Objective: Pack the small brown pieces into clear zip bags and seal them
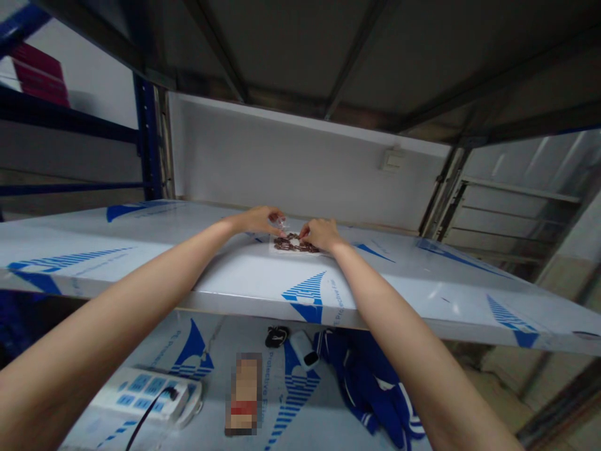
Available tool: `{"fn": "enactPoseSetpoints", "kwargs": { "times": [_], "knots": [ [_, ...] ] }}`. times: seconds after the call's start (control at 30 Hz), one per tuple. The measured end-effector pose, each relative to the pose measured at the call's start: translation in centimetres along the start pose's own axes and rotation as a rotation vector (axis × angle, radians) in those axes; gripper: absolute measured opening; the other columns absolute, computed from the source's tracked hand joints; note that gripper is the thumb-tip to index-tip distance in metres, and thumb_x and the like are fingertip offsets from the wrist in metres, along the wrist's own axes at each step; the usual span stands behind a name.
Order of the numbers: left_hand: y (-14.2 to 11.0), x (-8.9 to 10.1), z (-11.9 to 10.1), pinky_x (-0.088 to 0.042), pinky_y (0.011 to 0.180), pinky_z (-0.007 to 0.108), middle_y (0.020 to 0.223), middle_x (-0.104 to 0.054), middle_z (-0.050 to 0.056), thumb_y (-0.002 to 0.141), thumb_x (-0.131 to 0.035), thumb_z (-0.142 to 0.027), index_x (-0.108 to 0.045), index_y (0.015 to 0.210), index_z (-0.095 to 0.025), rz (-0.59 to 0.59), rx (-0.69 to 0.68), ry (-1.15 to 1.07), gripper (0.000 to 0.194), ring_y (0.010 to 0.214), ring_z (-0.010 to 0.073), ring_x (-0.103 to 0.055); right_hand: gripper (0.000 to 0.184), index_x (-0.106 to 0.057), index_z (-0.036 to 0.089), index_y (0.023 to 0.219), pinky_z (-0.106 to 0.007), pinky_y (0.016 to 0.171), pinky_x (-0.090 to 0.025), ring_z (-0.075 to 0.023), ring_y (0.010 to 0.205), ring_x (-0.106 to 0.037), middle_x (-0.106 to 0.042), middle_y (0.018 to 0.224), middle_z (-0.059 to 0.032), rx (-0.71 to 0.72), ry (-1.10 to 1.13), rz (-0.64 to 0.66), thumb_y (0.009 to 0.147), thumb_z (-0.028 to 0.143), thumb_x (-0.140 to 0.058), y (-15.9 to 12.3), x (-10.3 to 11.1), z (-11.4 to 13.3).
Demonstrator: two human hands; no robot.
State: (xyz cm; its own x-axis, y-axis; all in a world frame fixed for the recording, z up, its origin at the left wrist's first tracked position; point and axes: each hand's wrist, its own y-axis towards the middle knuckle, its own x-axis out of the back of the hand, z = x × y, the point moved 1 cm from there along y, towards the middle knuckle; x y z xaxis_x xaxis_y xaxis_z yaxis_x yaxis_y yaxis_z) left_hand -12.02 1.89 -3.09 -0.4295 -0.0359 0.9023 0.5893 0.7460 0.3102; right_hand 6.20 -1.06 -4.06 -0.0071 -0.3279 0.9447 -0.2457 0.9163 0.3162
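On the upper shelf lies a small dark brown openwork piece (297, 248) with a pale middle, on a whitish sheet; its kind is too small to tell. From the left, my left hand (261, 219) reaches to it, fingers curled, with a bit of clear plastic film (283, 222) at the fingertips and the thumb by the brown piece's edge. My right hand (322, 233) is closed in a pinch over the right side of the brown piece. Whatever lies between those fingertips is hidden.
The film-covered shelf (253, 282) sits under a dark upper shelf (291, 50). Below are a power strip (141, 394) with a black cable, a blurred-out upright item (244, 391), a small light-blue device (304, 351), a black item (277, 336) and blue cloth (370, 388).
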Motion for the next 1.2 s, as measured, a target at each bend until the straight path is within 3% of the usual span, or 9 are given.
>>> {"fn": "enactPoseSetpoints", "kwargs": {
  "times": [0.27,0.47,0.57,0.7,0.8,0.9,0.97,1.2],
  "knots": [
    [-0.1,0.0,0.0,-0.039,0.087,0.03,0.111,-0.06,0.013,0.057,-0.059,-0.057,-0.055,0.111,-0.012,0.028,0.009,0.029,0.071,0.1,0.0233,-0.053,0.014,-0.071,0.023,0.082,-0.038,0.087,-0.035,-0.0228,0.095,-0.059,-0.07,0.09,-0.0038,-0.012,0.091,-0.055,0.073,0.025,-0.061,0.1,0.3,-0.3],
    [-0.4,-0.1,-1.0,-0.039,0.087,0.031,0.11,-0.061,0.012,0.059,-0.059,-0.056,-0.056,0.11,-0.012,0.021,-0.041,-0.031,0.067,0.099,0.023,-0.054,0.02,-0.07,0.025,0.089,-0.025,0.074,-0.039,-0.0141,0.083,-0.06,-0.07,0.088,0.002,0.041,0.503,-0.275,0.075,0.037,-0.062,0.7,0.7,0.5],
    [-0.2,-0.2,-1.1,-0.039,0.087,0.031,0.106,-0.062,0.01,0.062,-0.058,-0.055,-0.057,0.108,-0.013,0.036,-0.082,-0.089,0.062,0.097,0.0216,-0.055,0.021,-0.071,0.026,0.086,-0.027,0.077,-0.038,-0.0152,0.084,-0.06,-0.07,0.087,0.0018,0.072,0.495,-0.312,0.077,0.042,-0.06,0.7,0.9,0.9],
    [-0.1,-0.2,-0.8,-0.039,0.088,0.031,0.105,-0.063,0.011,0.06,-0.06,-0.054,-0.057,0.108,-0.012,0.014,-0.056,-0.113,0.064,0.097,0.0216,-0.055,0.024,-0.07,0.026,0.091,-0.03,0.081,-0.037,-0.0176,0.091,-0.059,-0.069,0.095,-0.001,-0.028,0.408,-0.365,0.082,0.04,-0.053,0.4,1.1,0.2],
    [-0.1,-0.2,-0.5,-0.039,0.088,0.031,0.105,-0.062,0.012,0.059,-0.061,-0.054,-0.057,0.107,-0.011,-0.006,-0.048,-0.122,0.065,0.099,0.0218,-0.055,0.021,-0.069,0.025,0.093,-0.035,0.086,-0.035,-0.0219,0.099,-0.057,-0.068,0.098,-0.0039,-0.1,0.242,-0.275,0.081,0.034,-0.055,0.2,0.8,-0.7],
    [-0.1,-0.1,-0.3,-0.039,0.088,0.031,0.107,-0.062,0.013,0.058,-0.06,-0.055,-0.056,0.107,-0.011,-0.009,-0.043,-0.107,0.066,0.099,0.0222,-0.055,0.017,-0.07,0.025,0.089,-0.042,0.09,-0.032,-0.0255,0.102,-0.056,-0.068,0.097,-0.0061,-0.073,0.053,-0.066,0.077,0.031,-0.059,0.2,0.1,-1.0],
    [-0.1,-0.1,-0.3,-0.039,0.089,0.031,0.108,-0.061,0.013,0.058,-0.06,-0.055,-0.056,0.107,-0.01,-0.004,-0.043,-0.093,0.066,0.099,0.0223,-0.055,0.017,-0.07,0.025,0.089,-0.043,0.092,-0.029,-0.025,0.102,-0.056,-0.068,0.097,-0.0062,-0.042,-0.014,-0.002,0.077,0.03,-0.06,0.2,-0.3,-0.8],
    [-0.1,-0.1,-0.1,-0.038,0.09,0.032,0.11,-0.061,0.013,0.057,-0.059,-0.057,-0.055,0.11,-0.011,0.013,-0.014,-0.07,0.071,0.102,0.0238,-0.053,0.016,-0.071,0.023,0.086,-0.045,0.091,-0.029,-0.0257,0.096,-0.059,-0.069,0.092,-0.0084,0.014,-0.082,-0.072,0.077,0.026,-0.059,0.2,-0.3,-0.4]
  ]
}}
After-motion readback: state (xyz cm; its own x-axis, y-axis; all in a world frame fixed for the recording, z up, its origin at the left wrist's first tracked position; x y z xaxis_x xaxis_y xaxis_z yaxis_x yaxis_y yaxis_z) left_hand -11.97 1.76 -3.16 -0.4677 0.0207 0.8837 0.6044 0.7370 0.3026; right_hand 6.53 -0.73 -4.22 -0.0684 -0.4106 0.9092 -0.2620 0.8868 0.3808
